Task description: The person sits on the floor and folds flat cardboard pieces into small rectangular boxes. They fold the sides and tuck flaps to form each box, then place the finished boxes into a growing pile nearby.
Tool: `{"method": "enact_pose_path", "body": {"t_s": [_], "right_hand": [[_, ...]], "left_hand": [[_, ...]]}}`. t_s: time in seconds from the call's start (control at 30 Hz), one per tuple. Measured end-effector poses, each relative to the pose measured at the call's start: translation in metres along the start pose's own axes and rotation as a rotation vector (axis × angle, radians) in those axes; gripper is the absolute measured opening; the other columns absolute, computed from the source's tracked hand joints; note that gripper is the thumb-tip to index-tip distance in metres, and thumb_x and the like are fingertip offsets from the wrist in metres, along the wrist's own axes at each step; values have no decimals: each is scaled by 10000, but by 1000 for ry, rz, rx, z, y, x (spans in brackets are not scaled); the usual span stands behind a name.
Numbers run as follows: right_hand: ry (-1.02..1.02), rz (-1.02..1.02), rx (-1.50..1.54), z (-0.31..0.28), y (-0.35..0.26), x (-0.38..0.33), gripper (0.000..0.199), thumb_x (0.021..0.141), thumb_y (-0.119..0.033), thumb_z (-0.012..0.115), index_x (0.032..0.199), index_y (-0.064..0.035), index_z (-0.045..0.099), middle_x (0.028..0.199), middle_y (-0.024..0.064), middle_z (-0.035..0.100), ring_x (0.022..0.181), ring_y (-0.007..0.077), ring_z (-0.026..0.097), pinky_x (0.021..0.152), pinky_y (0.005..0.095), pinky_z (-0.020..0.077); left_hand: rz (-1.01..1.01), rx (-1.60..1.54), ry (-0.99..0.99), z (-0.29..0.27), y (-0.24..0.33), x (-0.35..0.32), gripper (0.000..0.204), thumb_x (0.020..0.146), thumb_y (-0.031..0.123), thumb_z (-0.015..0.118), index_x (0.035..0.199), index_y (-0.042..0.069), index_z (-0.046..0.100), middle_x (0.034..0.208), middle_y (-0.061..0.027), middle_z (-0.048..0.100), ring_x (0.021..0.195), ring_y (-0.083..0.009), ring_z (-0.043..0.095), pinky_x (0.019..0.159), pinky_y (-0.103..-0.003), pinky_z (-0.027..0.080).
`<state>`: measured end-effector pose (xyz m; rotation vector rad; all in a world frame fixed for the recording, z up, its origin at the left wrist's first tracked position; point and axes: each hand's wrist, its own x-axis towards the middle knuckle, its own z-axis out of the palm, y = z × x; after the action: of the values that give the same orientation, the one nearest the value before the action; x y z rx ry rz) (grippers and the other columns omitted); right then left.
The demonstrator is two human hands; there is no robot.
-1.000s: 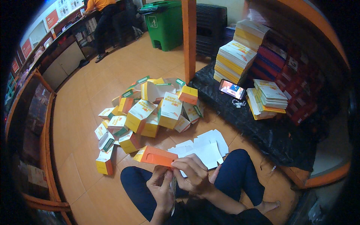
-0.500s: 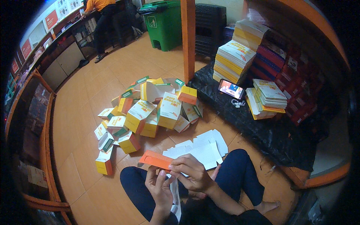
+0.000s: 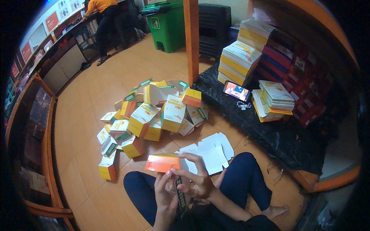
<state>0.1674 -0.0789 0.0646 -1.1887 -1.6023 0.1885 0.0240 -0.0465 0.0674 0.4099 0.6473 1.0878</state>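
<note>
I sit cross-legged on the orange tiled floor. My left hand [image 3: 165,189] and my right hand [image 3: 195,181] both grip a flat cardboard carton blank [image 3: 163,163], orange on its upper panel, held over my lap. My right hand's fingers pinch its right end; my left thumb presses its lower part. A small stack of flat white carton blanks [image 3: 210,151] lies on the floor just beyond my knees. Further out is a pile of several folded yellow, white and green boxes [image 3: 154,111].
An orange post [image 3: 191,38] rises behind the pile. To the right, a black-covered low platform [image 3: 269,127] carries stacks of flat cartons [image 3: 241,59], a lit phone [image 3: 236,91] and red boxes. A green bin [image 3: 166,25] and a standing person [image 3: 104,23] are at the back.
The orange carton has shifted slightly lower and toward my lap, its orange panel turned flatter. My hands have regripped it; my right hand now reaches over its right end.
</note>
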Motion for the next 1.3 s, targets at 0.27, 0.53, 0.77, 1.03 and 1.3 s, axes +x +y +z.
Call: {"method": "enact_pose_path", "body": {"t_s": [0.27, 0.53, 0.77, 1.03, 1.3], "right_hand": [[-196, 489, 301, 6, -18, -14, 455, 879, -138, 737, 1285, -67, 545, 987, 146, 719, 783, 297, 747, 691, 391, 593], [214, 582, 192, -15, -14, -3, 153, 963, -128, 685, 939, 20, 654, 798, 118, 685, 715, 177, 712, 642, 316, 569], [197, 437, 340, -17, -31, 8, 154, 992, -42, 613, 1119, 26, 666, 952, 127, 653, 866, 180, 701, 705, 308, 588], [-56, 244, 336, -28, -31, 10, 377, 844, 82, 683, 1203, -33, 684, 971, 134, 665, 890, 235, 692, 760, 334, 547], [22, -28, -21, -12, -20, 3, 395, 733, 63, 733, 1113, -27, 669, 974, 105, 641, 820, 271, 682, 721, 379, 580]], "left_hand": [[404, 121, 214, -13, 7, 5, 395, 921, 52, 654, 1293, -10, 537, 1221, -129, 628, 1115, -197, 640, 978, -335, 544], [1061, 1210, -498, -12, -8, -1, 575, 723, 139, 882, 1233, 113, 618, 1315, -159, 627, 1228, -307, 562, 1075, -456, 406], [1103, 1301, -167, -11, -9, -4, 280, 785, 62, 828, 1042, 90, 718, 1054, -79, 731, 975, -230, 673, 860, -334, 515], [611, 929, 79, -6, -12, -16, 168, 894, -2, 711, 1061, 18, 712, 975, -67, 728, 890, -168, 668, 788, -307, 522], [321, 521, 83, -3, -20, -16, 126, 944, 26, 651, 1030, -59, 687, 969, -56, 702, 852, -109, 627, 759, -256, 485]]}}
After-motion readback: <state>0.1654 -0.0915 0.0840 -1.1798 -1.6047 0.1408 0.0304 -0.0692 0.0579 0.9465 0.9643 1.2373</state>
